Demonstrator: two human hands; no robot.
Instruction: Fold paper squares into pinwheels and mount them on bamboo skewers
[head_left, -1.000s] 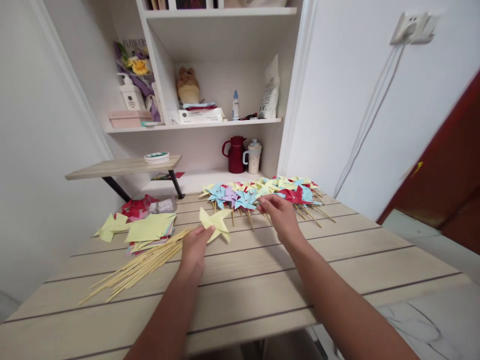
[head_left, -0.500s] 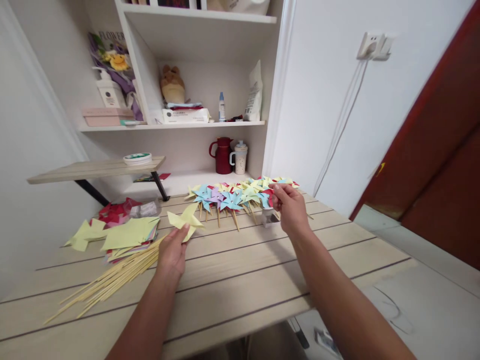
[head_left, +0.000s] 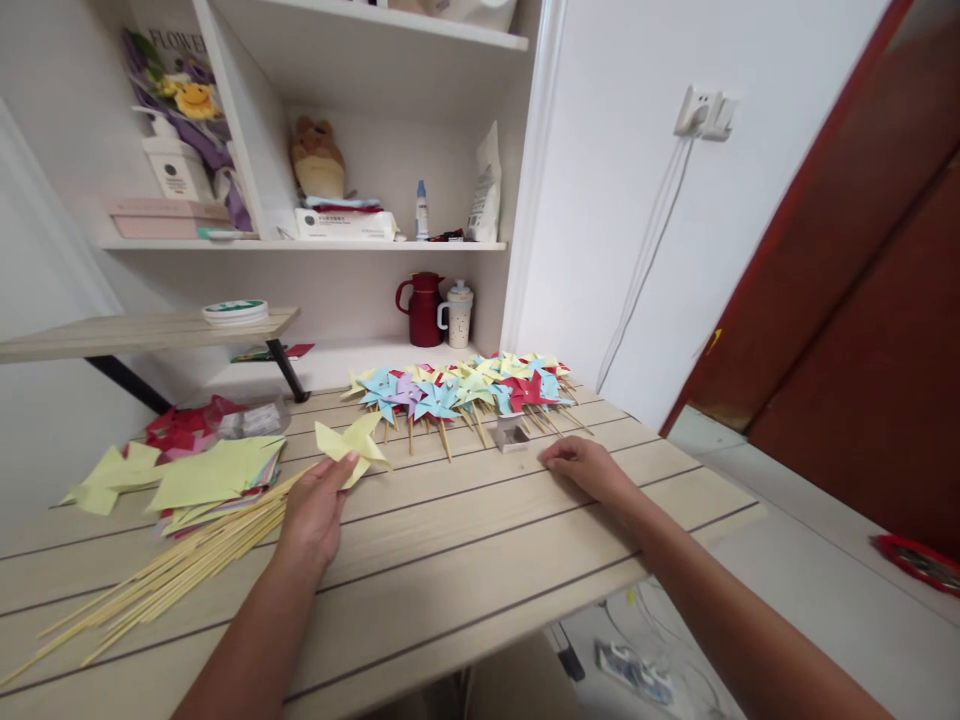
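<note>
- Left hand [head_left: 311,510] grasps a yellow paper pinwheel [head_left: 363,440] above the left half of the table [head_left: 480,540], near the stick bundle [head_left: 202,560].
- Right hand [head_left: 589,468] is at the tabletop toward the right edge, fingertips drawn together; I cannot tell whether they pinch anything.
- Step in hand, I judge: steadying the folded paper while the right hand handles something small; the next move calls for a light grip.
- Small box [head_left: 512,435], just beside the right hand: contents unclear.
- Clear container [head_left: 262,417], toward the far left corner: whitish contents.
</note>
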